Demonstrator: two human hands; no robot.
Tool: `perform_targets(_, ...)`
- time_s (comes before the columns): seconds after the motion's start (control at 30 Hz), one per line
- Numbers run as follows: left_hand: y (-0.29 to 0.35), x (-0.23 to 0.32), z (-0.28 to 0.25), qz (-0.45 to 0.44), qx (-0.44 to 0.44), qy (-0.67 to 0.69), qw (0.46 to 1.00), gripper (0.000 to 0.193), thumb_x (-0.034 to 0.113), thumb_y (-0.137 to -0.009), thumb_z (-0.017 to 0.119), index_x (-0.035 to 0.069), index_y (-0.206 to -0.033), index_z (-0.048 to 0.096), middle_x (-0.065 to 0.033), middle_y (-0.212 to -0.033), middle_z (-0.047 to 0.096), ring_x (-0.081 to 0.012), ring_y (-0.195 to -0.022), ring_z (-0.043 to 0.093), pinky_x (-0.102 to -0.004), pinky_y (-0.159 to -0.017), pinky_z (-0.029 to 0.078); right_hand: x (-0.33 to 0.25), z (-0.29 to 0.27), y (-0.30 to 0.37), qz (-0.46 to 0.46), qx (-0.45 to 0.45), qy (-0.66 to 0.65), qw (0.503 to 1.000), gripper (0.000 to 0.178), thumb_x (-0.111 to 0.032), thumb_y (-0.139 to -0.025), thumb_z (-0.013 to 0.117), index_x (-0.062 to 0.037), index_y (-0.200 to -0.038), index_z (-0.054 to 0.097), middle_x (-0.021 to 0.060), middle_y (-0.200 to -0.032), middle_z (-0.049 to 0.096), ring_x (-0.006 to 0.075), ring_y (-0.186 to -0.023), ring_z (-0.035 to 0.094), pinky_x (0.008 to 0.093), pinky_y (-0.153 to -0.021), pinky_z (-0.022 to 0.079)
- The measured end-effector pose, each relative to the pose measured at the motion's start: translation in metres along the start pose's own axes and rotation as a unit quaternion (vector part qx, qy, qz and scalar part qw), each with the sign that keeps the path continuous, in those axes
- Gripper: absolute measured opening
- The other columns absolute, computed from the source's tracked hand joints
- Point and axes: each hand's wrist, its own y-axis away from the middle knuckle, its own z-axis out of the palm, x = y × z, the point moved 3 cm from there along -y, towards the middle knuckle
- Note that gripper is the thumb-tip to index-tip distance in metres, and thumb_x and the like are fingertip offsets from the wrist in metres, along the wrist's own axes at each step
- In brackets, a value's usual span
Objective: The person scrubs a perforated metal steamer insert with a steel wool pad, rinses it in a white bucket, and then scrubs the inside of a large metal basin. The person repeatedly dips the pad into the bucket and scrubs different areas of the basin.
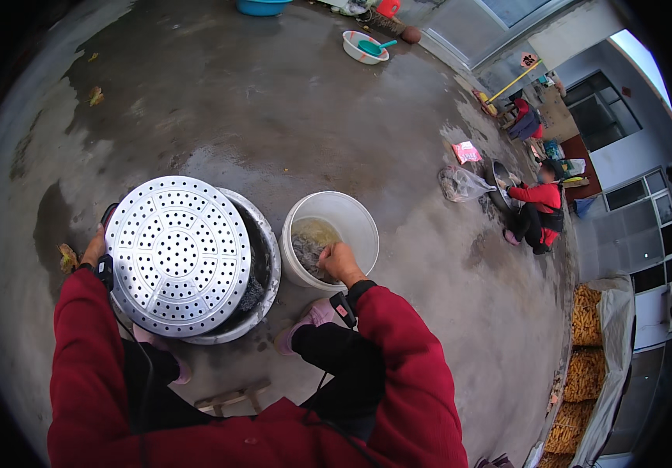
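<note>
My left hand [95,248] grips the left edge of a round, perforated aluminium steamer tray [177,242], its fingers partly hidden behind the rim. The tray is tilted over a wide metal basin [270,290]. Dark, wet material shows in the basin along the tray's right side; what it is I cannot tell. Just to the right stands a white plastic bucket [365,226] holding murky, yellowish water with grey stuff in it. My right hand [340,263] reaches over the bucket's near side with its fingers curled together and pointing into it. Anything between those fingers is hidden.
A small wooden stool [233,398] is beneath me. At the right, another person in red [539,204] crouches by a dark pan, beside a clear plastic bag [463,185] and a pink packet [467,152]. Far off are a white basin [355,53] with a green dipper and a blue tub [263,6].
</note>
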Motion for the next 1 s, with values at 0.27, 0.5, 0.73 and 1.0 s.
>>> perform_targets(0.27, 0.009, 0.005, 0.014, -0.023, -0.019, 0.07, 0.997, 0.079, 0.063, -0.092, 0.03, -0.004, -0.129, 0.05, -0.0169, -0.122, 0.058, -0.0253, -0.11, 0.055, -0.0323, -0.097, 0.038, -0.054, -0.078, 0.046, -0.06, 0.265, -0.071, 0.96, 0.014, -0.001, -0.065, 0.063, -0.0023, -0.077, 0.059, 0.0177, -0.073, 0.063, 0.0342, -0.072, 0.063, 0.0387, -0.066, 0.048)
perform_targets(0.5, 0.025, -0.012, 0.002, -0.06, 0.004, 0.013, 0.998, 0.081, 0.064, -0.091, 0.031, -0.005, -0.129, 0.049, -0.0178, -0.121, 0.058, -0.0266, -0.109, 0.056, -0.0335, -0.096, 0.039, -0.064, -0.11, 0.047, -0.082, 0.336, -0.201, 0.917, 0.034, 0.0, -0.064, 0.062, 0.0, -0.098, 0.064, 0.0149, -0.076, 0.065, 0.0197, -0.07, 0.061, 0.0308, -0.069, 0.048)
perform_targets(0.73, 0.029, 0.008, 0.003, -0.042, 0.026, -0.08, 0.996, 0.085, 0.069, -0.088, 0.032, -0.005, -0.128, 0.05, -0.0195, -0.118, 0.059, -0.0292, -0.103, 0.058, -0.0356, -0.092, 0.042, -0.057, -0.124, 0.038, -0.086, 0.284, -0.195, 0.935, 0.038, 0.008, -0.065, 0.058, 0.0053, -0.103, 0.063, 0.0098, -0.087, 0.065, 0.0151, -0.077, 0.06, 0.026, -0.072, 0.049)
perform_targets(1.0, 0.06, 0.025, 0.004, -0.014, 0.023, -0.279, 0.96, 0.093, 0.074, -0.084, 0.029, -0.008, -0.119, 0.055, -0.0296, -0.121, 0.055, -0.0353, -0.12, 0.05, -0.036, -0.1, 0.035, -0.065, -0.138, 0.047, -0.085, 0.278, -0.25, 0.923, 0.039, 0.011, -0.065, 0.055, 0.0053, -0.103, 0.063, 0.0112, -0.089, 0.065, 0.0161, -0.077, 0.061, 0.0247, -0.071, 0.049)
